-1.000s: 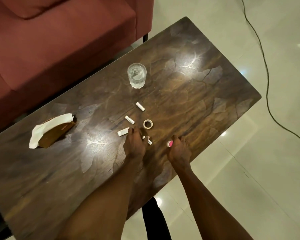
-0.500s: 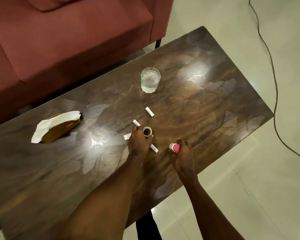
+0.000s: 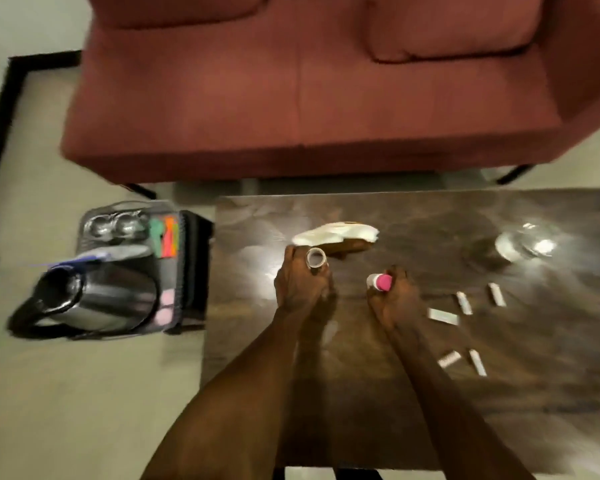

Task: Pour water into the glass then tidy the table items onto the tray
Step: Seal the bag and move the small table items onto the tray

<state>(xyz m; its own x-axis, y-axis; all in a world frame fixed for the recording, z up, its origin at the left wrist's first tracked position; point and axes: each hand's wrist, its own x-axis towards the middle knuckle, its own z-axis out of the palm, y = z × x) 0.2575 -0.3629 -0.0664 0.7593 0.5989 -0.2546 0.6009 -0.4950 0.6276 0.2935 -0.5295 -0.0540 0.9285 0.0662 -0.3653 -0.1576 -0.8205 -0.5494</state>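
Fingers: your L hand (image 3: 300,285) grips small tape roll (image 3: 316,257), R hand (image 3: 394,292) grips pink-capped tube (image 3: 380,282), prob. lip balm (blurry) | tray (image 3: 184,271) sits on floor, off table's (image 3: 361,410) left end | L hand nearer | sachets (image 3: 442,317) lie right of R hand.

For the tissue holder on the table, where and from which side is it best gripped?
Probably across the brown tissue holder's narrow width, coming from above: it lies low and long on the table. Grip the body rather than the loose white tissue draped over it. Motion blur hides finer shape.
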